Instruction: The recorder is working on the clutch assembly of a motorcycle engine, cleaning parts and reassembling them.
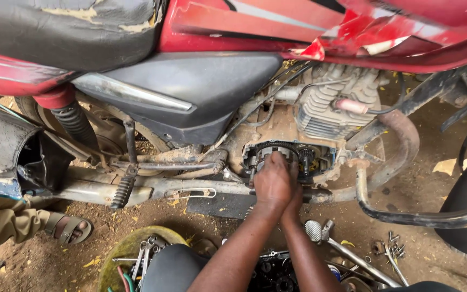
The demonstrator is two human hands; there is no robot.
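Cover's already off; left hand [272, 181] and right hand [294, 201] both closing on the clutch assembly [277, 154] in the open engine case [320, 162], still seated

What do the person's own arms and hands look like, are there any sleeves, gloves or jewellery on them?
Both forearms are bare as far as the picture shows, with no sleeves in view. The left hand wears no glove, ring or watch. The right hand is mostly hidden behind it; the part showing is also ungloved.
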